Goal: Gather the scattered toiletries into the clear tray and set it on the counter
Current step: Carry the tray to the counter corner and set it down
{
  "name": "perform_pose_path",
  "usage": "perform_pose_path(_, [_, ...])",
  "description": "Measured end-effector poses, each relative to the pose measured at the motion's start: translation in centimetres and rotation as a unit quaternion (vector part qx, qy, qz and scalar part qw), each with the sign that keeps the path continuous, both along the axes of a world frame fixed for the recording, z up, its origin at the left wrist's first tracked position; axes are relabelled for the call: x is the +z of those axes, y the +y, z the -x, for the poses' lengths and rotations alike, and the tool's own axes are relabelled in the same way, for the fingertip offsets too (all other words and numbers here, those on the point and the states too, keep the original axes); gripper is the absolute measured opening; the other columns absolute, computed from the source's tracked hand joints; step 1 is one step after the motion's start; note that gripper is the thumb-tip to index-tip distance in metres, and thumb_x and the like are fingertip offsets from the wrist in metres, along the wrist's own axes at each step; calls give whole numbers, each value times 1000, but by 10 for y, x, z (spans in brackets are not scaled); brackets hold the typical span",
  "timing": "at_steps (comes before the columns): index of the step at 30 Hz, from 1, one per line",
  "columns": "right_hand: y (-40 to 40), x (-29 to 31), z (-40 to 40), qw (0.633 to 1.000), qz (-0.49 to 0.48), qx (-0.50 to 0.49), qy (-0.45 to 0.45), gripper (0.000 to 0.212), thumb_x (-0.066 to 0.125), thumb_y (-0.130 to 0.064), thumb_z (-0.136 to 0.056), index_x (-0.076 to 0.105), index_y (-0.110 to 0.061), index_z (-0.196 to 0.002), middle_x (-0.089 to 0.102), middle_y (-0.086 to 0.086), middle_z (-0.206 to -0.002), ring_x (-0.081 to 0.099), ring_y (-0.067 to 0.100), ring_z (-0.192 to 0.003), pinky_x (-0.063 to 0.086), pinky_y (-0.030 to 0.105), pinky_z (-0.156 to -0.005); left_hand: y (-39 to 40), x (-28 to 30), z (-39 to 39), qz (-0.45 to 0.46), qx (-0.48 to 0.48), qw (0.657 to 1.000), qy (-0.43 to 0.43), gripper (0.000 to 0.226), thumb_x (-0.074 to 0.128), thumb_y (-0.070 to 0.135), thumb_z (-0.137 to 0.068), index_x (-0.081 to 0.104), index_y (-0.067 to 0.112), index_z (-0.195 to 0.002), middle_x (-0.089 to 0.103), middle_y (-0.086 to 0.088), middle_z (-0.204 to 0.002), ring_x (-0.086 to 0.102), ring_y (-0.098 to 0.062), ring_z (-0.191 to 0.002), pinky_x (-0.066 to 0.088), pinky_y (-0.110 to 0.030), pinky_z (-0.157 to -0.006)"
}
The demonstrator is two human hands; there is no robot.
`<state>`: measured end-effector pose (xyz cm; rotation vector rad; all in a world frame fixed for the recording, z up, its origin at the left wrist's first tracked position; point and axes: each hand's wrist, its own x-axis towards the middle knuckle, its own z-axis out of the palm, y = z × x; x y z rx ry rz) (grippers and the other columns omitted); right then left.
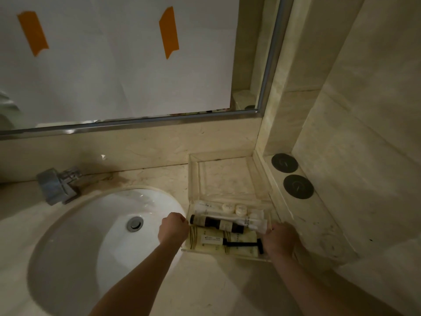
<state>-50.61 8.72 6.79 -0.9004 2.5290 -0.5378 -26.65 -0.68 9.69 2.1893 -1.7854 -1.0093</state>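
Note:
A clear tray (230,198) lies at the right of the sink, with my two hands on its short sides. My left hand (173,226) grips the tray's left edge and my right hand (279,239) grips its right edge. Inside lie a dark bottle (216,222), white tubes (252,222), two small round white jars (234,209), a cream sachet (210,241) and a black razor (245,243). Whether the tray rests on the beige marble counter (216,283) or is held just above it, I cannot tell.
A white round sink (91,242) with a metal drain sits left of the tray, a chrome tap (57,185) behind it. A raised marble ledge (319,224) with two black round discs (298,186) runs along the right. A paper-covered mirror hangs behind.

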Motion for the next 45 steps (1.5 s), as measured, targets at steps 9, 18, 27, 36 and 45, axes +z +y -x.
perform_pose_path(9, [-11, 0, -38, 997, 44, 26, -57, 16, 47, -7, -91, 59, -11, -81, 65, 14, -91, 61, 30, -83, 41, 28, -64, -5, -2, -41, 13, 44, 999, -17, 31, 49, 15, -89, 58, 14, -60, 61, -7, -66, 59, -23, -64, 44, -28, -54])
perform_pose_path(18, [-8, -4, -47, 997, 42, 8, -58, 15, 49, -9, -92, 57, -12, -79, 63, 14, -87, 55, 25, -76, 35, 27, -64, -7, -3, -48, 17, 44, 999, -2, 32, 51, 12, -88, 60, 15, -58, 63, -7, -65, 59, -25, -64, 44, -26, -56])
perform_pose_path(27, [-12, 1, -45, 996, 62, -10, -55, 20, 49, -9, -92, 56, -14, -75, 57, 6, -80, 49, 21, -74, 32, 25, -63, -15, -2, -44, 31, 36, 999, 11, 32, 52, 17, -90, 58, 19, -59, 62, -5, -65, 58, -22, -63, 41, -26, -53])
perform_pose_path(36, [-20, -2, -43, 997, 56, -2, -50, 15, 50, -10, -93, 59, -10, -81, 55, 6, -80, 49, 21, -74, 33, 26, -60, -25, -6, -41, 31, 43, 998, 23, 33, 52, 18, -90, 58, 19, -57, 63, -6, -67, 59, -23, -65, 44, -28, -57])
perform_pose_path(45, [-27, -13, -39, 997, 59, -9, -45, 14, 50, -10, -92, 60, -6, -83, 62, 11, -85, 55, 24, -77, 41, 30, -64, -37, -12, -36, 28, 59, 998, 27, 26, 50, 14, -87, 63, 14, -65, 67, -9, -73, 62, -27, -71, 46, -30, -59])
